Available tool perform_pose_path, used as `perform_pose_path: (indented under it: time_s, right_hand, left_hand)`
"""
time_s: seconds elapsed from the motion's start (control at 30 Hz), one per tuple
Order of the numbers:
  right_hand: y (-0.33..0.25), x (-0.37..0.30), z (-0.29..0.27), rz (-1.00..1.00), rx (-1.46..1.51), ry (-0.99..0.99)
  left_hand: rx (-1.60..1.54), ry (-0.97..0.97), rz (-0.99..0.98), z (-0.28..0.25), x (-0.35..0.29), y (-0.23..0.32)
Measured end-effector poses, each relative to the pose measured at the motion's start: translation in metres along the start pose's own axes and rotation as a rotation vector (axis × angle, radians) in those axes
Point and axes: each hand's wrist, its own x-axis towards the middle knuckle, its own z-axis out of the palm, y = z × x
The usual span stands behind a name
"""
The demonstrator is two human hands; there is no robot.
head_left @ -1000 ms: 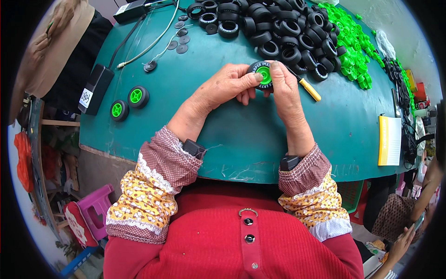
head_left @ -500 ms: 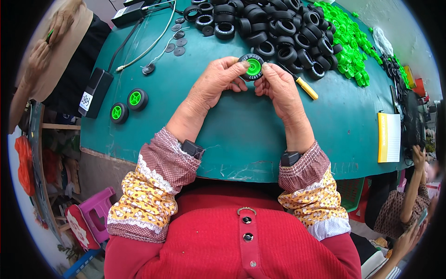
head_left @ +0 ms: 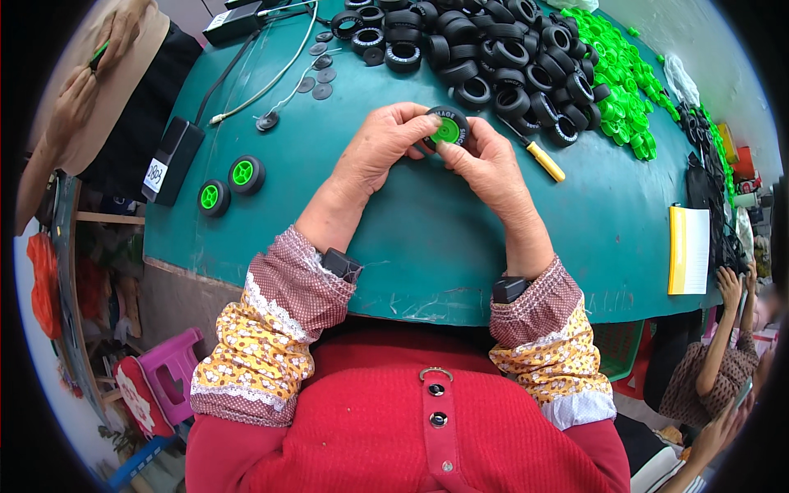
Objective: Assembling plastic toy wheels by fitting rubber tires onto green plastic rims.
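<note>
Between my two hands is a small toy wheel, a black tyre with a green hub, held up over the green tabletop. My left hand pinches its left edge, thumb on the hub side. The right hand grips the other edge, its thumb pressed against the lower part of the hub; the fingers behind are partly hidden. To the left lie two finished-looking wheels with black tyres and green spoked hubs. Just right of my right hand rests a screwdriver with a yellow handle.
Black tyres are heaped at the back, beside a pile of green hubs. Flat black discs and cables lie back left, near a black box. A yellow-edged notepad lies right. Other people's hands show at both sides.
My right thumb has shifted from the wheel's right edge down onto its hub. The wheel has turned between my fingers. My left hand keeps nearly the same hold.
</note>
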Motion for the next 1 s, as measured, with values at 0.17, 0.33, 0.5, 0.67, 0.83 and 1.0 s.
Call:
perform_pose_path:
  time_s: [0.17, 0.33, 0.5, 0.67, 0.83, 1.0]
  right_hand:
    - [-0.015, 0.004, -0.009, 0.134, 0.095, -0.088]
    - [-0.008, 0.005, -0.008, 0.098, 0.133, 0.038]
    - [-0.001, 0.004, -0.005, 0.081, 0.202, 0.052]
    - [-0.005, 0.008, -0.001, 0.049, 0.217, 0.067]
    - [-0.018, 0.014, -0.008, 0.081, 0.326, 0.011]
    - [-0.019, 0.021, -0.009, 0.118, 0.421, -0.027]
  left_hand:
    - [0.109, -0.114, 0.100, -0.004, 0.004, 0.007]
    - [0.093, -0.099, 0.044, 0.000, 0.005, 0.004]
    - [0.190, -0.227, 0.033, 0.003, -0.001, 0.003]
    - [0.181, -0.171, 0.090, 0.002, 0.001, 0.002]
    - [0.121, -0.201, 0.117, 0.007, 0.002, 0.014]
    - [0.051, -0.215, 0.151, 0.001, 0.007, 0.012]
